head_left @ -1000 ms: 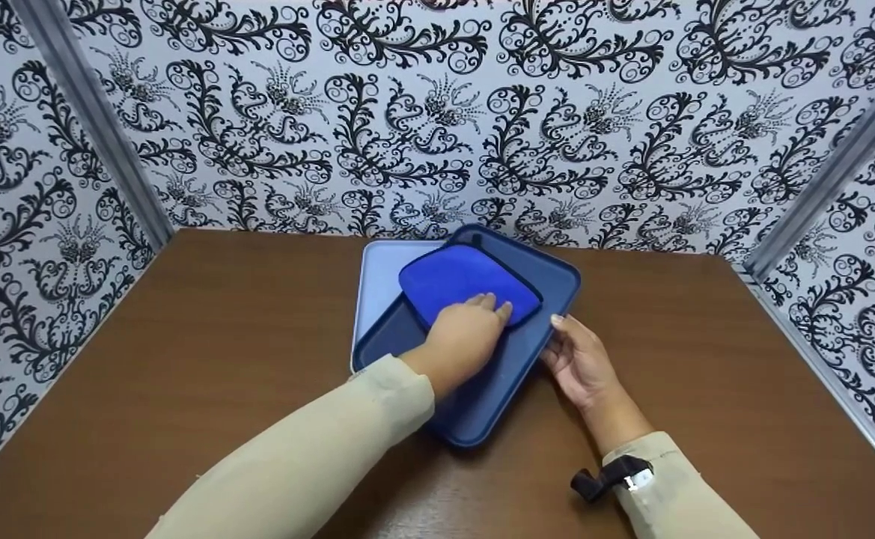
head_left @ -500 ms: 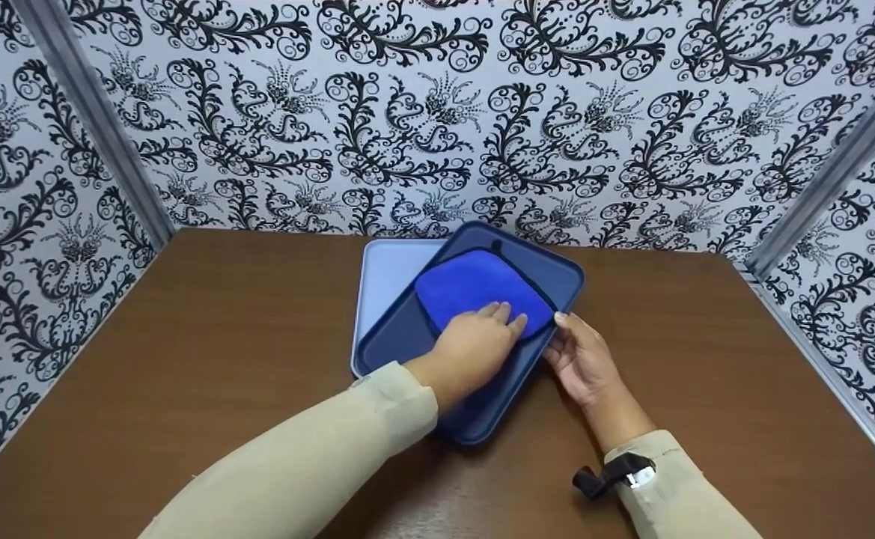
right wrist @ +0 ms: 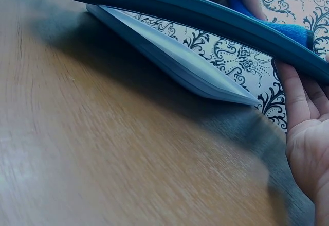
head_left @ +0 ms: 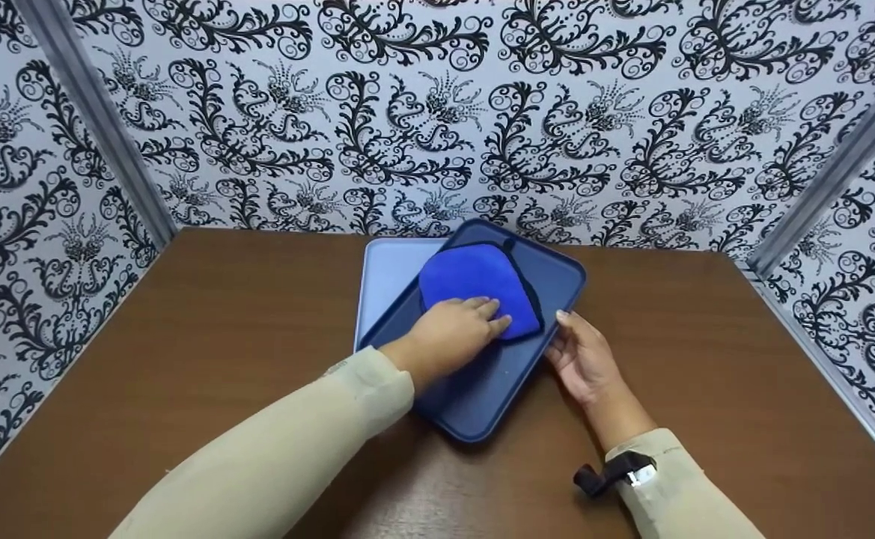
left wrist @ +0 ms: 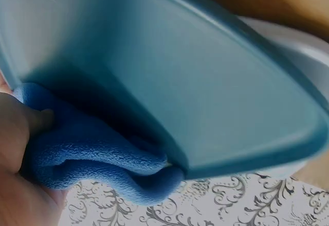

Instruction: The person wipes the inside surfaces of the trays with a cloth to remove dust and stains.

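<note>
A blue cloth [head_left: 474, 277] with a dark edge lies on a dark blue tray [head_left: 474, 404]. My left hand [head_left: 453, 335] is over its near part, fingers spread on top. In the left wrist view, the cloth [left wrist: 97, 149] bunches in folds against the thumb and palm. My right hand [head_left: 583, 359] holds the tray's right rim, thumb at the edge and the other fingers underneath. Seen from the right wrist, the tray [right wrist: 195, 20] is raised above the table on that hand's fingers.
A pale grey-blue tray [head_left: 392, 277] sits behind and partly under the dark one. The brown wooden table [head_left: 257, 322] ends at patterned walls [head_left: 437, 127] at the back and sides. A black strap mount [head_left: 613, 473] is on the right sleeve.
The cloth slid right with my left hand, then back left, and its outline is more bunched now. The right hand keeps its hold, and the dark tray has barely shifted.
</note>
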`<action>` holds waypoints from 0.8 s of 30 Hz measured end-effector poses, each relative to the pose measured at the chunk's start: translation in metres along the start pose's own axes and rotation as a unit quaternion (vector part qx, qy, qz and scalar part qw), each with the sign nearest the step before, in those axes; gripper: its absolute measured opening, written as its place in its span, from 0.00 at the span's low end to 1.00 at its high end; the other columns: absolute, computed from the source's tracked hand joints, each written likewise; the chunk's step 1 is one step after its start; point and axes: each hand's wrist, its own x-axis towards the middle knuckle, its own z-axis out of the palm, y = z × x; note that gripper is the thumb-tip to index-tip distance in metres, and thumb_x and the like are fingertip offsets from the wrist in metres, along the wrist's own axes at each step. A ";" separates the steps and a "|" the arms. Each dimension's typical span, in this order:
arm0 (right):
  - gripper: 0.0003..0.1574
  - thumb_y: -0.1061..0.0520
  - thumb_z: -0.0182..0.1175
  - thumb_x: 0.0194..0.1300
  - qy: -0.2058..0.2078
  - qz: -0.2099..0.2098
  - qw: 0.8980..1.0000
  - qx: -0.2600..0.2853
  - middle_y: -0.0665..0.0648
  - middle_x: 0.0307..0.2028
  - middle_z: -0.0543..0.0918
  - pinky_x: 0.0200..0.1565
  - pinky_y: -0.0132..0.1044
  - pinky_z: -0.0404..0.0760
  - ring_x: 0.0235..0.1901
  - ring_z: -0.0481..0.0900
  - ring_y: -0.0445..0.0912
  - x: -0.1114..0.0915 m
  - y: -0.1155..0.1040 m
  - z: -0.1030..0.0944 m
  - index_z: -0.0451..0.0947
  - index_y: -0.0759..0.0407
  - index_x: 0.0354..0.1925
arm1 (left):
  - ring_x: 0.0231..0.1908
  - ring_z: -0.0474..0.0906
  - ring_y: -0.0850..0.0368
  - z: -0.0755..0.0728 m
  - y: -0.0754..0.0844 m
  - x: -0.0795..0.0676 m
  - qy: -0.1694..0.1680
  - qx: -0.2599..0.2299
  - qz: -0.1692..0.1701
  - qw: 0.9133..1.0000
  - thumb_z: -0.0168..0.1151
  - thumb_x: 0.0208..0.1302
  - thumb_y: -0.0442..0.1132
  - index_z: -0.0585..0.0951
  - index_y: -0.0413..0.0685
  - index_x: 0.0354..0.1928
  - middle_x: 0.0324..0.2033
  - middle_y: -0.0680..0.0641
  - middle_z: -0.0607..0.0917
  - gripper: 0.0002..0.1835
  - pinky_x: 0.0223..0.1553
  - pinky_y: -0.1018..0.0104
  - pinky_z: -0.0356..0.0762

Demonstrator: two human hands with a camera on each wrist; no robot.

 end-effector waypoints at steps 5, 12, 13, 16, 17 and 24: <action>0.20 0.62 0.44 0.81 -0.015 -0.001 1.000 -0.001 0.53 0.34 0.90 0.39 0.35 0.90 0.34 0.90 0.44 -0.001 0.000 -0.001 0.84 0.57 0.40 | 0.74 0.70 0.49 0.004 -0.012 -0.004 0.002 -0.001 -0.002 1.000 0.47 0.80 0.39 0.73 0.59 0.74 0.74 0.45 0.74 0.25 0.72 0.54 0.73; 0.19 0.61 0.45 0.81 -0.017 -0.004 1.000 -0.002 0.54 0.37 0.91 0.41 0.34 0.90 0.36 0.90 0.44 -0.001 0.000 -0.002 0.84 0.58 0.42 | 0.73 0.72 0.47 0.008 -0.027 -0.008 0.017 -0.003 -0.010 1.000 0.49 0.79 0.37 0.75 0.56 0.73 0.72 0.44 0.76 0.24 0.71 0.52 0.74; 0.19 0.61 0.45 0.81 -0.017 -0.004 1.000 -0.001 0.54 0.37 0.91 0.41 0.34 0.90 0.36 0.90 0.44 0.000 0.000 -0.001 0.85 0.58 0.42 | 0.72 0.73 0.47 0.009 -0.029 -0.008 0.021 -0.003 -0.012 1.000 0.49 0.79 0.37 0.75 0.56 0.73 0.71 0.43 0.76 0.24 0.71 0.52 0.75; 0.19 0.61 0.46 0.80 -0.015 -0.005 1.000 -0.001 0.54 0.37 0.90 0.41 0.35 0.90 0.36 0.90 0.44 0.000 0.000 -0.001 0.85 0.58 0.42 | 0.71 0.74 0.46 0.011 -0.034 -0.010 0.030 -0.001 -0.019 0.999 0.51 0.78 0.36 0.77 0.55 0.71 0.70 0.42 0.78 0.23 0.69 0.51 0.76; 0.19 0.61 0.46 0.80 -0.015 -0.005 1.000 -0.002 0.54 0.37 0.90 0.41 0.35 0.89 0.36 0.90 0.44 0.000 0.000 -0.001 0.85 0.58 0.42 | 0.70 0.75 0.46 0.011 -0.036 -0.010 0.032 -0.002 -0.022 0.999 0.51 0.78 0.36 0.77 0.55 0.71 0.69 0.42 0.79 0.23 0.68 0.51 0.77; 0.20 0.62 0.45 0.80 -0.008 -0.009 1.000 0.004 0.54 0.36 0.91 0.40 0.35 0.89 0.35 0.90 0.45 0.000 0.000 -0.002 0.85 0.58 0.41 | 0.70 0.74 0.43 0.015 -0.039 -0.013 0.022 -0.016 -0.050 0.998 0.49 0.79 0.35 0.76 0.52 0.72 0.69 0.39 0.78 0.24 0.69 0.49 0.76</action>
